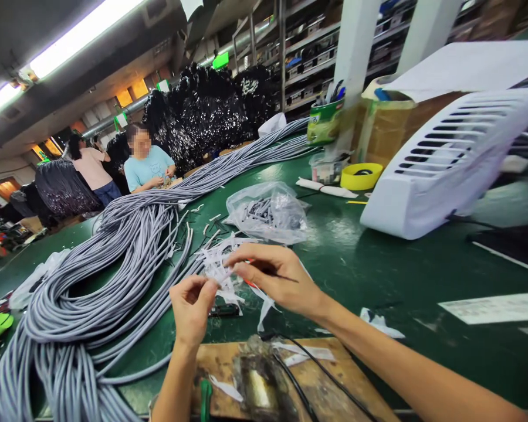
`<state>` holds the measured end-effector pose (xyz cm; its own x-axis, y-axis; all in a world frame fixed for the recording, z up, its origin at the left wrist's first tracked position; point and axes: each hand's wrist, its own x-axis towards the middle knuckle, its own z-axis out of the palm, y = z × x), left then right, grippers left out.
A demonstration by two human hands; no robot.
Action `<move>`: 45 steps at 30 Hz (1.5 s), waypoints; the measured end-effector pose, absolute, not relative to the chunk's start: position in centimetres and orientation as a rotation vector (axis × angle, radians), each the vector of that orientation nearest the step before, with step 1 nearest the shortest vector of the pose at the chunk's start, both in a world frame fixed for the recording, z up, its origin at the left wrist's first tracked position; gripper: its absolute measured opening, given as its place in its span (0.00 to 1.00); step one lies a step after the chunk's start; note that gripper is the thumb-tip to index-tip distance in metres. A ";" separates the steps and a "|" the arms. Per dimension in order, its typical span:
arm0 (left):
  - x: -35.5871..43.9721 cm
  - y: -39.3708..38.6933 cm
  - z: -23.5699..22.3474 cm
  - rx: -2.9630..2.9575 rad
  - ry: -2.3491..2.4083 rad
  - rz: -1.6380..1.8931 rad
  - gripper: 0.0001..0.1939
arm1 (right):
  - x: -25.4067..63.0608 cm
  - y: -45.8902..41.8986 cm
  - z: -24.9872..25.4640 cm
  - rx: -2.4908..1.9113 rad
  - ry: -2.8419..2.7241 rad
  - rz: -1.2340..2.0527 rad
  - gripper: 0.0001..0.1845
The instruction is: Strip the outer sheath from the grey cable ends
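My left hand [192, 308] is pinched shut on the end of a thin white strip among a small heap of white paper scraps [220, 264] on the green table [378, 258]. My right hand [277, 276] hovers just right of it, fingers pinched on the same white bits and on a thin dark wire [281, 275]. Both hands sit above a worn wooden board [325, 381] with a metal fixture [257, 384] at the table's near edge. A huge bundle of grey cables [105, 281] lies left of my hands.
A clear plastic bag [268, 211] of grey pieces lies behind the scraps. A white vented housing [453, 158], yellow tape roll [361, 176], green cup [324, 122] and cardboard box [391, 129] stand right. Two people [147, 161] sit at the far left end by black bundles [211, 111].
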<state>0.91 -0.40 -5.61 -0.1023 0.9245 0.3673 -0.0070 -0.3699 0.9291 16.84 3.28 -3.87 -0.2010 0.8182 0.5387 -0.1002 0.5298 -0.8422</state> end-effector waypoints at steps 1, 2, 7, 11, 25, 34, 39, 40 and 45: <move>1.1 -0.4 -5.6 1.393 1.049 1.569 0.14 | 16.7 2.9 -3.8 -0.619 -1.583 0.965 0.17; 1.2 -0.4 -5.5 1.367 1.033 1.572 0.14 | 16.5 2.7 -3.7 -0.625 -1.583 0.980 0.17; 1.7 -0.2 -5.2 1.097 0.948 1.667 0.16 | 15.7 3.0 -4.5 -0.662 -1.496 1.070 0.18; 1.6 0.4 -5.0 0.892 0.915 1.719 0.21 | 15.2 3.4 -5.4 -0.773 -1.505 0.978 0.19; 0.7 0.9 -4.2 0.997 0.961 1.252 0.22 | 15.9 5.4 -2.3 -0.720 -1.860 0.530 0.13; 0.8 2.0 -1.7 1.581 1.086 1.103 0.19 | 18.8 5.6 -2.2 -0.498 -2.126 0.742 0.19; 1.9 1.2 -3.1 2.023 1.160 1.264 0.10 | 17.6 4.7 -2.8 -0.577 -1.921 0.715 0.24; 1.9 1.0 -3.5 2.090 1.153 1.303 0.10 | 17.2 4.7 -3.0 -0.611 -1.897 0.778 0.24; 1.4 0.5 -4.1 2.233 1.201 1.479 0.09 | 16.7 4.3 -3.6 -0.586 -1.887 1.124 0.25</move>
